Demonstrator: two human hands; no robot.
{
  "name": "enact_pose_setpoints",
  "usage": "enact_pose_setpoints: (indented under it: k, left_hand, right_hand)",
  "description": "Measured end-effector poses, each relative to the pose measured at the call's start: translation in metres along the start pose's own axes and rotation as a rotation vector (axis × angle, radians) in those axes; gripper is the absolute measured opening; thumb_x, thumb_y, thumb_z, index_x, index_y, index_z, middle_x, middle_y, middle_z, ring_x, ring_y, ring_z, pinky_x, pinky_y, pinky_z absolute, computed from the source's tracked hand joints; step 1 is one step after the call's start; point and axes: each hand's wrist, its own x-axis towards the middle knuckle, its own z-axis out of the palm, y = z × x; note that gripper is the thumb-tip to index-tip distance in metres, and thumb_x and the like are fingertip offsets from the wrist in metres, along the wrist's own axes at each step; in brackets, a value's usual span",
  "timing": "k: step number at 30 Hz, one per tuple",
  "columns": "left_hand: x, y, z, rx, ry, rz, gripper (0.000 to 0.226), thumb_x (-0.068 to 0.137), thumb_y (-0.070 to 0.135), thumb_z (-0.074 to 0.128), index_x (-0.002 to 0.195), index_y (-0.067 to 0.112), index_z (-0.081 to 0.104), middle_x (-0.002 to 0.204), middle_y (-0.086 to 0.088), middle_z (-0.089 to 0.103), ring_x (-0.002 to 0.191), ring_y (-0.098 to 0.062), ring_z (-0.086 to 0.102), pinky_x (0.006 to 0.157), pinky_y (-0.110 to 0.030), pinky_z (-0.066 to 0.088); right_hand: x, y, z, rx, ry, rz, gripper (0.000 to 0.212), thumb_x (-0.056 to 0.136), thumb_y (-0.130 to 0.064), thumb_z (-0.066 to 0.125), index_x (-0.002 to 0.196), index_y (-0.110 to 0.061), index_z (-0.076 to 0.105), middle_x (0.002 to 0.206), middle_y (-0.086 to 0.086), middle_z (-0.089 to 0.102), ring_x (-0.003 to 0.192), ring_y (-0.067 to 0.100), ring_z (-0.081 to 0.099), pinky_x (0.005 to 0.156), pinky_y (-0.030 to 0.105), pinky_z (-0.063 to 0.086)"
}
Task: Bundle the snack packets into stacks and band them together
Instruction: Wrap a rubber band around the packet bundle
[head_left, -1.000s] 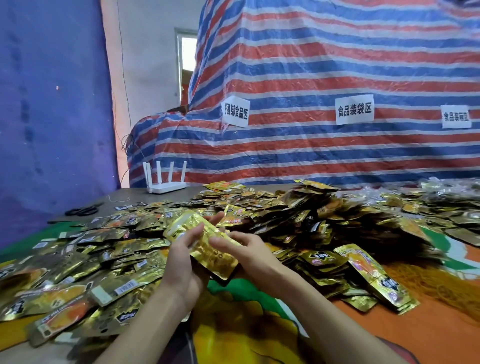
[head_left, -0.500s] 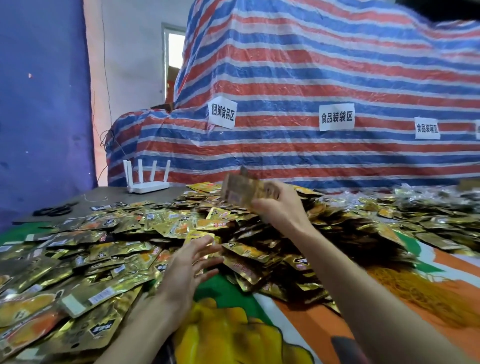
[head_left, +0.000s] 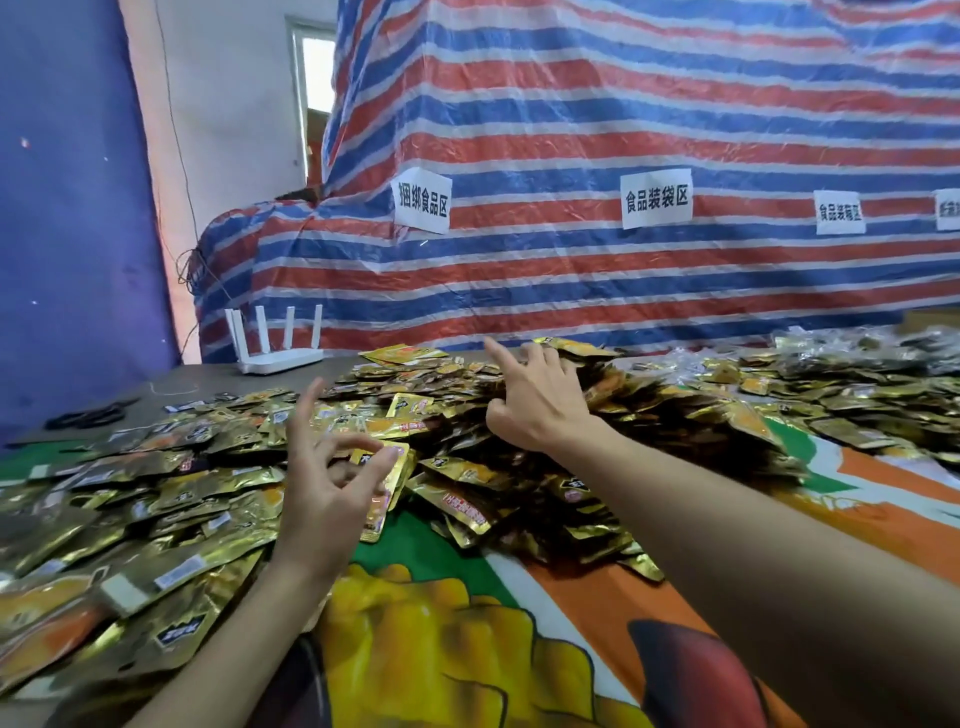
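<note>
Both hands are empty, so this looks like the gathering step for a new stack. The left hand (head_left: 327, 483) hovers with fingers loosely curled over a gold packet (head_left: 382, 488), while the right hand (head_left: 535, 405) spreads open above the packet heap (head_left: 597, 467) toward the tabletop's far edge. Next, each hand needs to pinch packets and square them together.

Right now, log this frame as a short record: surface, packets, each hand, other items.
surface: table under a printed cloth
packets: gold snack packets heaped loose across the table, none banded in view
left hand: raised over the heap, fingers curled, empty
right hand: reaching over the far heap, fingers spread, empty
other items: white router, scissors, striped tarp with paper signs
</note>
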Motion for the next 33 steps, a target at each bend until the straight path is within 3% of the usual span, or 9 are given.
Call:
enact_pose_setpoints:
  k: [3,4,7,9,11,15,23,28,33]
  left_hand:
    - [0.01,0.017,-0.007,0.087,0.066,0.079,0.012,0.097,0.015,0.064,0.107,0.019,0.067,0.073,-0.004,0.063,0.052,-0.011,0.055,0.053,-0.029,0.049]
    - [0.016,0.022,-0.012,0.138,0.044,0.091,0.01,0.098,0.016,0.062,0.093,0.014,0.07,0.066,-0.003,0.062,0.051,-0.008,0.053,0.052,-0.025,0.047]
    - [0.036,0.04,-0.032,0.366,-0.14,0.056,0.014,0.095,0.023,0.066,0.084,0.016,0.071,0.067,0.004,0.067,0.059,-0.006,0.061,0.053,-0.02,0.048]
    - [0.048,0.045,-0.05,0.647,-0.268,0.013,0.008,0.091,0.027,0.072,0.085,0.021,0.07,0.078,0.003,0.07,0.071,-0.012,0.065,0.06,-0.027,0.047]
    - [0.057,0.042,-0.069,0.913,-0.331,-0.036,0.009,0.087,0.028,0.075,0.084,0.022,0.068,0.083,0.003,0.07,0.078,-0.015,0.066,0.065,-0.028,0.048]
    - [0.067,0.012,-0.108,1.208,-0.426,-0.221,0.023,0.087,0.037,0.072,0.102,0.023,0.061,0.102,0.001,0.065,0.093,-0.018,0.062,0.084,-0.033,0.053]
    - [0.099,-0.037,-0.151,1.349,-0.313,-0.334,0.036,0.083,0.038,0.069,0.114,0.025,0.055,0.124,-0.007,0.057,0.111,-0.025,0.054,0.09,-0.035,0.049]
    - [0.123,-0.056,-0.161,1.367,-0.376,-0.446,0.067,0.081,0.04,0.072,0.141,0.024,0.047,0.145,-0.01,0.044,0.13,-0.03,0.047,0.106,-0.041,0.043]
    - [0.142,-0.069,-0.154,1.262,-0.615,-0.46,0.084,0.076,0.035,0.077,0.15,0.022,0.038,0.146,-0.004,0.047,0.126,-0.021,0.05,0.101,-0.031,0.044]
  right_hand:
    - [-0.013,-0.02,-0.006,0.095,0.409,-0.18,0.071,0.081,-0.018,0.058,0.148,-0.009,0.038,0.129,0.015,0.053,0.114,0.031,0.051,0.098,0.046,0.043]
    - [-0.018,-0.029,-0.004,0.142,0.455,-0.233,0.063,0.08,-0.017,0.058,0.141,-0.008,0.045,0.118,0.013,0.057,0.104,0.029,0.054,0.09,0.045,0.046]
    - [-0.029,-0.06,0.005,0.333,0.137,-0.185,0.035,0.086,-0.023,0.056,0.12,-0.019,0.056,0.099,0.005,0.068,0.088,0.028,0.062,0.075,0.039,0.049]
    - [-0.032,-0.078,0.019,0.349,-0.079,-0.141,0.029,0.087,-0.028,0.057,0.116,-0.024,0.058,0.101,0.003,0.07,0.089,0.027,0.064,0.078,0.039,0.051]
    - [-0.031,-0.092,0.033,0.335,-0.137,-0.147,0.029,0.087,-0.028,0.057,0.116,-0.025,0.058,0.103,0.004,0.07,0.091,0.028,0.064,0.082,0.041,0.053]
    - [-0.02,-0.113,0.056,0.382,-0.209,-0.128,0.03,0.087,-0.023,0.056,0.117,-0.022,0.056,0.099,0.003,0.067,0.087,0.027,0.064,0.073,0.037,0.052]
    - [0.009,-0.148,0.093,0.453,-0.281,-0.229,0.048,0.09,-0.015,0.062,0.137,-0.011,0.055,0.13,0.012,0.059,0.118,0.028,0.058,0.098,0.041,0.052]
    - [0.035,-0.173,0.124,0.324,-0.261,-0.273,0.057,0.087,-0.01,0.063,0.142,-0.009,0.047,0.138,0.016,0.042,0.133,0.034,0.037,0.109,0.043,0.04]
    - [0.061,-0.191,0.146,0.043,-0.261,-0.299,0.074,0.088,-0.019,0.069,0.151,-0.014,0.032,0.151,0.022,0.03,0.144,0.04,0.023,0.115,0.051,0.03]
